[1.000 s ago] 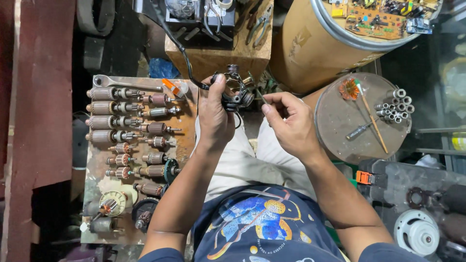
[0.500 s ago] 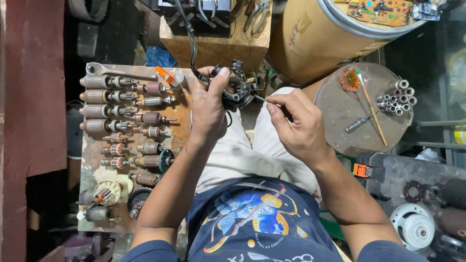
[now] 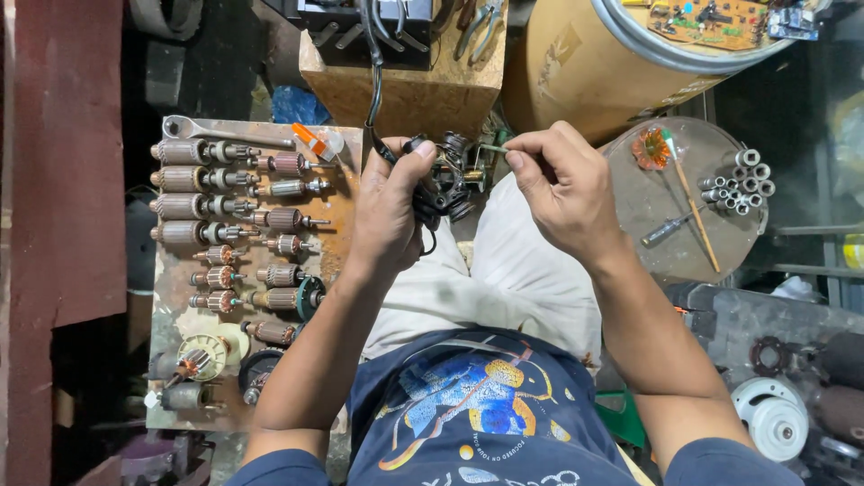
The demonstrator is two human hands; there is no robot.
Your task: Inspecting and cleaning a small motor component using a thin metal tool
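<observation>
- Nearest: blue printed shirt (image 3: 477,414) and pale trousers (image 3: 504,279), seen from above.
- Just beyond, over the lap: left hand (image 3: 391,211) wrapped around a small black motor part (image 3: 445,184), black cable (image 3: 373,81) trailing up from it.
- Right hand (image 3: 562,184) pinched narrow on a thin tool (image 3: 493,148), tip touching the motor part.
- To the left: rusty tray (image 3: 342,211) loaded with rows of copper-wound motor rotors (image 3: 184,180), wrench (image 3: 216,133) along its far edge.
- To the right: round metal lid (image 3: 648,216) bearing a screwdriver (image 3: 670,229), a brush (image 3: 693,202) and a cluster of metal sleeves (image 3: 742,180).
- Farther: wooden block (image 3: 405,85), pliers (image 3: 481,22), cardboard drum (image 3: 585,72) topped with a circuit board (image 3: 715,18).
</observation>
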